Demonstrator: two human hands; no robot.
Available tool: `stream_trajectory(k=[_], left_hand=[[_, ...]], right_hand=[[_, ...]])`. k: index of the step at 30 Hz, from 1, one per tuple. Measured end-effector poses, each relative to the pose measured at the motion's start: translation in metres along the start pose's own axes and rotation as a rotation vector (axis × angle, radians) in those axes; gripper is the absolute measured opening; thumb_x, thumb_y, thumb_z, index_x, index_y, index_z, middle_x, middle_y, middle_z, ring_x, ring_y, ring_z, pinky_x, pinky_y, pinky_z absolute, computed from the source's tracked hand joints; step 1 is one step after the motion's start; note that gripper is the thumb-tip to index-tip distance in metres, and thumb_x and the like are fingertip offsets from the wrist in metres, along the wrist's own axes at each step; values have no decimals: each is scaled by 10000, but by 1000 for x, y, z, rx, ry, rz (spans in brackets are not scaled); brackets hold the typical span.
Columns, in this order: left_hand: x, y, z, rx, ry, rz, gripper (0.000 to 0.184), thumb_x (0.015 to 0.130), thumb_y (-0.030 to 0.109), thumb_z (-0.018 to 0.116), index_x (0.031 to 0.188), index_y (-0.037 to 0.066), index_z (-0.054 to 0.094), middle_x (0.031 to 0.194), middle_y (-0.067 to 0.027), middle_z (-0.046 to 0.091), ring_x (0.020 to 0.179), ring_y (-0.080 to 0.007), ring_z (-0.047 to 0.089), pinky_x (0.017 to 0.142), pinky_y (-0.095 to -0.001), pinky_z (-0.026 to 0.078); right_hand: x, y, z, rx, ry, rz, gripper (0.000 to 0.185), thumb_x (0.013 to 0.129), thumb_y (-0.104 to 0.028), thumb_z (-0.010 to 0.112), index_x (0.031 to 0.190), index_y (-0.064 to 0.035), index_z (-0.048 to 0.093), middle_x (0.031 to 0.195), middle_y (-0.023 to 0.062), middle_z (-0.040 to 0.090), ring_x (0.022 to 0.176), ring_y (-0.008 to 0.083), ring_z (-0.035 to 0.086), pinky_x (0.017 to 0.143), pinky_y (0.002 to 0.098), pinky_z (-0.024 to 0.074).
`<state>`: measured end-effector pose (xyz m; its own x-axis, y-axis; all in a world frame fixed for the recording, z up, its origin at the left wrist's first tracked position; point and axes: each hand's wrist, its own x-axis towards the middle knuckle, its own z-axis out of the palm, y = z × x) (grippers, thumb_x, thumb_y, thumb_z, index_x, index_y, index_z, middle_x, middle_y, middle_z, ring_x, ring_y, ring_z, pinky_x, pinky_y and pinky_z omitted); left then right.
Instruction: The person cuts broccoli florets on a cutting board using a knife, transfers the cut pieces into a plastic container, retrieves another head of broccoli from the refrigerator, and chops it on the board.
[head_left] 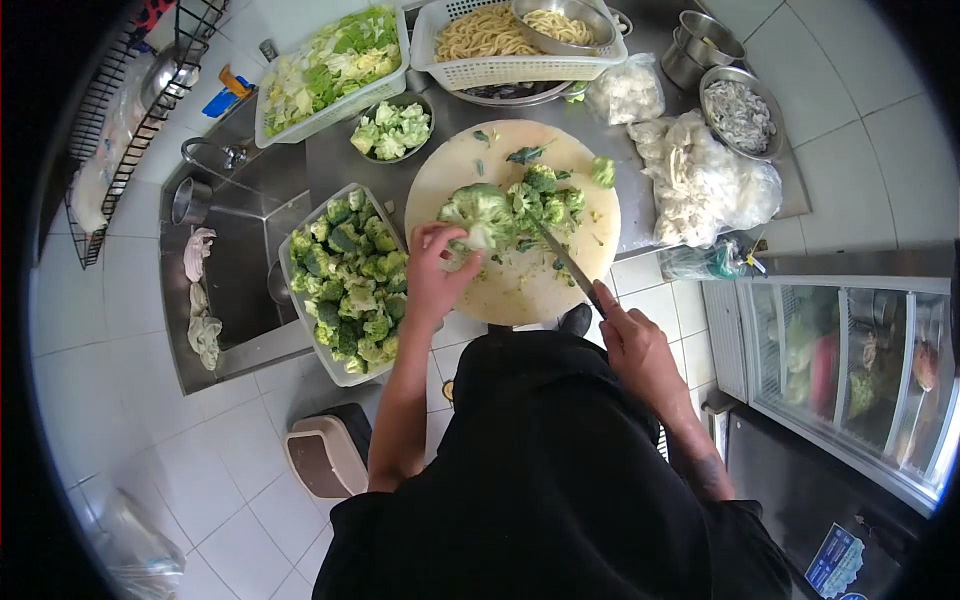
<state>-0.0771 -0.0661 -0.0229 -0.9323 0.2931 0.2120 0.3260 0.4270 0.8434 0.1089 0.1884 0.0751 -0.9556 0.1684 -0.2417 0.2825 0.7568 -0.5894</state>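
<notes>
On the round cutting board [530, 290] lies a large head of broccoli [478, 210], stem toward me. My left hand [440, 265] is closed around its near side by the stem. In my right hand [637, 345] is the handle of a knife [568, 258]. The blade points up and left, its tip among cut broccoli florets [545, 195] beside the head. Small green scraps and dark leaves [525, 155] are scattered over the board. One loose floret [603, 172] sits at the right rim.
Left of the board stands a tub [305, 325] of cut broccoli, next to the sink [235, 290]. Behind are a basket [262, 120] of lettuce, a bowl of cabbage [393, 130] and a basket of noodles [485, 75]. Bagged mushrooms [700, 180] lie right; a glass-door fridge [850, 360] is lower right.
</notes>
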Motion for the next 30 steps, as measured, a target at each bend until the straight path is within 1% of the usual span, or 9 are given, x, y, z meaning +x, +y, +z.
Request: stream_trajectory(k=[2,5,12,17,21,24,26,27,30], left_hand=[[1,10,14,64,13,-43,383,759,208,891,1029,68,658,1123,-97,554,1009,-233,600,748,-344,540],[7,16,32,275,86,26,395,751,234,899,981,57,632,1053,-102,540,946,-238,598,728,-345,535],[11,31,28,88,63,-166,355,761,195,878,957,55,617,1029,-135,552,929,-301,618,771,-414,534],[-9,19,37,213,55,92,322,735,110,849,944,47,612,1071,-134,572,955,-330,613,791,-420,537],[-18,25,44,198,110,150,330,716,89,838,950,48,609,1068,-141,568,988,-342,591,811,-439,527],[-17,25,46,256,118,185,345,714,73,826,971,47,598,1073,-142,570,1013,-351,570,841,-454,511],[-17,22,45,225,117,215,362,711,62,818,989,46,585,1076,-138,571,1008,-359,564,864,-461,500],[-17,22,46,223,122,208,362,711,62,818,989,46,585,1076,-138,571,1008,-359,564,864,-461,500],[-19,21,47,225,90,169,364,709,55,815,984,43,577,1074,-137,573,1009,-362,563,865,-460,498]], right_hand=[[1,2,7,-9,-5,-35,569,986,-108,564,1534,-197,440,818,241,628,725,445,656,690,540,540],[0,3,9,-18,-9,-28,571,987,-111,563,1537,-199,436,803,242,618,714,443,651,684,537,539],[-3,1,3,-21,9,-35,578,991,-121,567,1544,-214,431,809,233,610,699,436,651,668,537,538],[-4,-7,2,-63,-14,-72,581,994,-126,561,1549,-234,427,800,217,594,656,420,653,605,524,546],[-3,-11,1,-126,-72,-59,568,999,-130,554,1547,-222,433,806,210,591,648,418,654,583,518,546],[-3,-21,-13,-121,-21,-98,556,1001,-133,564,1539,-204,447,812,195,590,657,397,660,577,504,546],[-6,-33,-24,-4,146,-163,579,972,-62,604,1526,-170,470,818,163,586,653,343,655,573,463,548],[-7,-37,-26,-9,140,-166,579,972,-62,604,1526,-170,470,818,163,586,653,343,655,573,463,548],[-9,-39,-18,103,375,-332,663,884,87,659,1495,-121,511,845,116,578,653,268,629,565,408,538]])
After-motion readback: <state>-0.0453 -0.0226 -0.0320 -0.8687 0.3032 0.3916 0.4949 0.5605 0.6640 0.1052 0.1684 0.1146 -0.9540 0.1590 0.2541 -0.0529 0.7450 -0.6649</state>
